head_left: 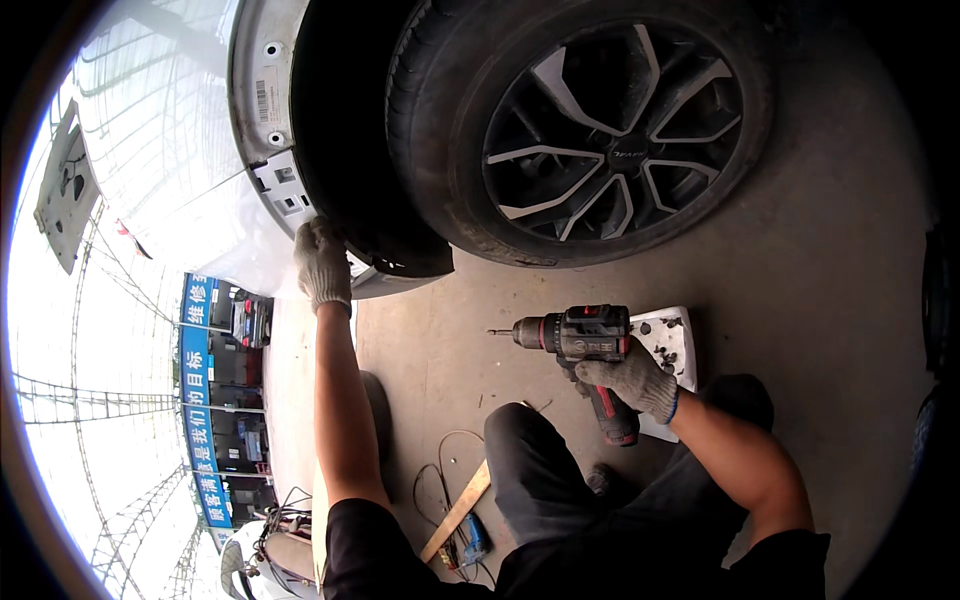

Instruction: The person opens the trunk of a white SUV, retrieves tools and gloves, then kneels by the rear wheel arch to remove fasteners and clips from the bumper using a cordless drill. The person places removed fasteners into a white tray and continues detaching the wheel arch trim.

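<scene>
While the power drill [588,336] is grasped by its handle in the gloved right hand [632,382], its bit is pointed leftward, well apart from the left hand [323,265]. The gloved left hand is placed against the wheel-arch edge, just below the white bracket [284,185]; whether anything is pinched there cannot be told. The white tray [680,350], scattered with small dark pieces, is partly covered by the right hand.
</scene>
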A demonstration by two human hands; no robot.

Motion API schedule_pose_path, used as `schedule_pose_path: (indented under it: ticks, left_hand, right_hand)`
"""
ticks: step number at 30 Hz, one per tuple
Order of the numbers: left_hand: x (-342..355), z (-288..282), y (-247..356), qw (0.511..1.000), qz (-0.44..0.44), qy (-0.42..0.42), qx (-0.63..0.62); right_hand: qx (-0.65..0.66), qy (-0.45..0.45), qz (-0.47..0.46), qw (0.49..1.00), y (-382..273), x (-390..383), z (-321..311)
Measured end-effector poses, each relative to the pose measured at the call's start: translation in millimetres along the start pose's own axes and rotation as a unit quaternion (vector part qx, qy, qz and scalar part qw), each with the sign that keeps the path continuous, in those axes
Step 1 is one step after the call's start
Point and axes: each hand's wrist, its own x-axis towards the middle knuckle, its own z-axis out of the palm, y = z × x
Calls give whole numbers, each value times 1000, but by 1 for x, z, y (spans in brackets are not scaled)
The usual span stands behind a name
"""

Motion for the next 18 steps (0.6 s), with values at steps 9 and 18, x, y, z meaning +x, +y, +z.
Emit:
schedule_pose_path:
  ticks: [9,18]
  left_hand:
    - [3,-5,10,998,-26,-18,-55]
    - [23,-22,1,990,-56,-114,-54]
  right_hand:
    - [-25,18,-9,999,6,2,-5]
    - [-24,-6,-92,995,-26,9,46]
